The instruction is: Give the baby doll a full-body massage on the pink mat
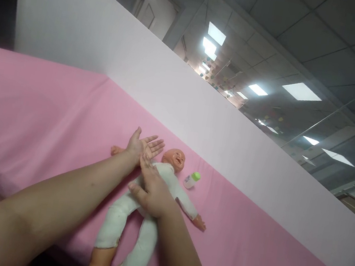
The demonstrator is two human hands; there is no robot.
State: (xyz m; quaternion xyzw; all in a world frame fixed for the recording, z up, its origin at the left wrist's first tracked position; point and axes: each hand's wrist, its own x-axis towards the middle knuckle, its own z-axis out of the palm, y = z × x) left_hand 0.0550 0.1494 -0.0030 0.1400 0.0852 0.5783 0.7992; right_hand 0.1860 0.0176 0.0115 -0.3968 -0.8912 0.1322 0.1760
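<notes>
A baby doll (pixel 171 174) with a white cloth body lies on its back on the pink sheet (pixel 240 246), its head toward the white partition. Above its chest, my left hand (pixel 144 146) is palm up with the fingers spread. My right hand (pixel 152 187) is palm down, its fingers stretched out and their tips at the left palm. The right hand covers part of the doll's torso; whether it touches the doll I cannot tell. Beside the doll's head, to the right, is a small white bottle (pixel 192 180) with a green cap.
A white partition (pixel 182 102) runs along the far side of the pink-covered surface. Beyond it are a doorway (pixel 157 10), a glass pane and lit ceiling panels (pixel 301 91). The doll's legs reach toward the near edge.
</notes>
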